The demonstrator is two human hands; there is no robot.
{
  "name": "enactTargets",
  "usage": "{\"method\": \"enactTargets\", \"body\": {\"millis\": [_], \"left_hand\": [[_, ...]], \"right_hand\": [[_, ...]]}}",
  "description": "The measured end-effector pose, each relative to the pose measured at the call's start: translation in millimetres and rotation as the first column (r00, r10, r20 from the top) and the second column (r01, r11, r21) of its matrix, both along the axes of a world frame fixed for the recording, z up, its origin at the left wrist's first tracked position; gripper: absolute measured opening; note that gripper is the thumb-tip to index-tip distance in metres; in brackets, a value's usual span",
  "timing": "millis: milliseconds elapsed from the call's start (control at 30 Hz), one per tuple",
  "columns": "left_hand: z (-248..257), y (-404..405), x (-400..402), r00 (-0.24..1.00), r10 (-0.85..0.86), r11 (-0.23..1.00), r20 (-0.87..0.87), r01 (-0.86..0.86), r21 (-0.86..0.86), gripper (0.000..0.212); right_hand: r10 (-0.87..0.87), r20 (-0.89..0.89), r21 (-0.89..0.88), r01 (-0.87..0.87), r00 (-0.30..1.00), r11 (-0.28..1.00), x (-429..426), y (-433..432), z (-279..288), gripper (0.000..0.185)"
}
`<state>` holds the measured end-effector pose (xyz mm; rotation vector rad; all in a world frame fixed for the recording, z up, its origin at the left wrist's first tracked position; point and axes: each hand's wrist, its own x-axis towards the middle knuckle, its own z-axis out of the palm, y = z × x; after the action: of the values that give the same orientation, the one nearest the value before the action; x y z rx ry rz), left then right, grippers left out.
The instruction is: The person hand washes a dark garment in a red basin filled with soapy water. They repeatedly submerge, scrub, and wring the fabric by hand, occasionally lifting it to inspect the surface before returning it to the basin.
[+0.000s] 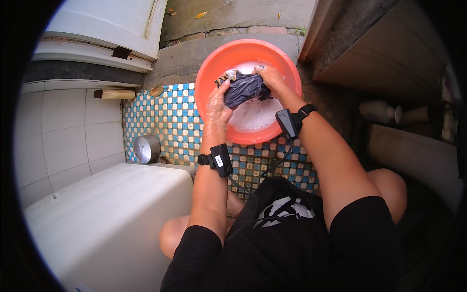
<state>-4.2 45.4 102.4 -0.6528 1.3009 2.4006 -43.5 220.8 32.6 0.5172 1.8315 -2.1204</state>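
A wet dark blue cloth [242,89] with a tan and black patterned edge is stretched between my hands above soapy water in an orange plastic basin [251,138]. My left hand [219,104], wet with suds, grips the cloth's left end, with the thumb on top near the patterned edge. At its right end, my right hand [270,77] is closed on the fabric, suds on the knuckles. White foam [255,115] covers much of the water below. The cloth hides some fingers of both hands. A black strapped device sits on each wrist.
A metal pot [146,148] stands on the mosaic-tiled floor [178,127] at the left, near a large white box-like object [109,204]. A cream-coloured bottle [115,94] lies by the tiled wall. An open white door [105,25] is at the upper left; a white bottle [377,111] is at the right.
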Motion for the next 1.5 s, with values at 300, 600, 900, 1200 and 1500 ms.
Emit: {"method": "enactTargets", "body": {"millis": [300,600,900,1200,1500], "left_hand": [[-7.2,-61.1,-10.1,0.989,-0.102,0.948,-0.110,0.063,-0.313,0.059],[-62.6,-43.7,4.2,0.848,-0.530,0.105,-0.025,0.037,-0.994,0.043],[-87.5,-15.4,15.0,0.929,-0.153,0.934,0.338,0.248,-0.258,0.082],[-81.0,-0.7,-15.4,0.954,0.258,0.962,0.154,-0.268,0.054,0.023],[-29.6,-15.7,26.3,0.873,0.465,0.731,-0.147,-0.285,0.620,0.015]], "right_hand": [[-0.267,0.010,-0.469,0.241,0.964,0.850,-18.7,27.3,25.8,0.029],[0.046,-0.271,0.683,0.159,0.961,0.713,-16.9,8.1,14.0,0.046],[0.418,-0.159,0.826,-0.112,0.894,0.552,46.1,-50.4,-47.1,0.065],[0.308,-0.463,0.143,-0.272,0.831,0.952,50.3,-72.4,-27.3,0.046],[0.518,-0.591,0.541,-0.173,0.618,0.823,67.9,-99.7,88.0,0.017]]}}
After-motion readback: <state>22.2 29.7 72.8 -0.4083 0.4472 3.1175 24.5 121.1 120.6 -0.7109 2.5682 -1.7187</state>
